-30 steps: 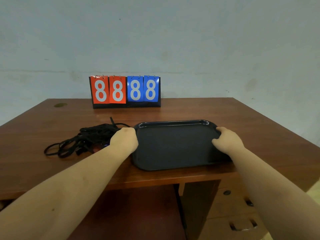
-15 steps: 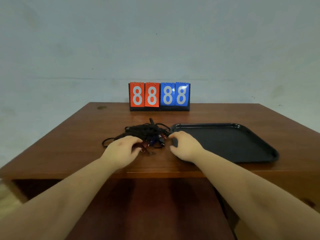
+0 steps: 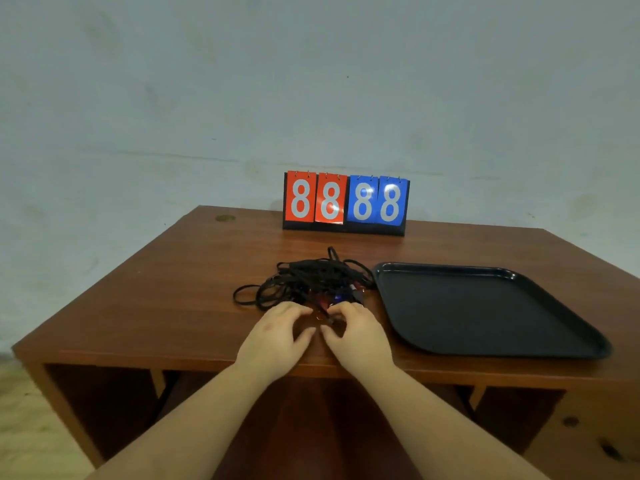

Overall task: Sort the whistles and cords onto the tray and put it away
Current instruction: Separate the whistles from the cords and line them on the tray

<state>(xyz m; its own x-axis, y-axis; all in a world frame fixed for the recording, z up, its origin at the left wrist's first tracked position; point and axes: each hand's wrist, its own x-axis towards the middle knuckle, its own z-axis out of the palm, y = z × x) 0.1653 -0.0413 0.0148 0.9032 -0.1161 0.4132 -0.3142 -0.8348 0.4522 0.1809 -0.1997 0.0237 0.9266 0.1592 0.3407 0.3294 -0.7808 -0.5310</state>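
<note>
Cords (image 3: 311, 282) tangled beside tray (image 3: 485, 268), both hands' fingers (image 3: 298, 311) at pile

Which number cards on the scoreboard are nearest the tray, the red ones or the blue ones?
The two blue number cards: they sit on the right, above the empty black plastic tray; the red number cards sit left.
</note>
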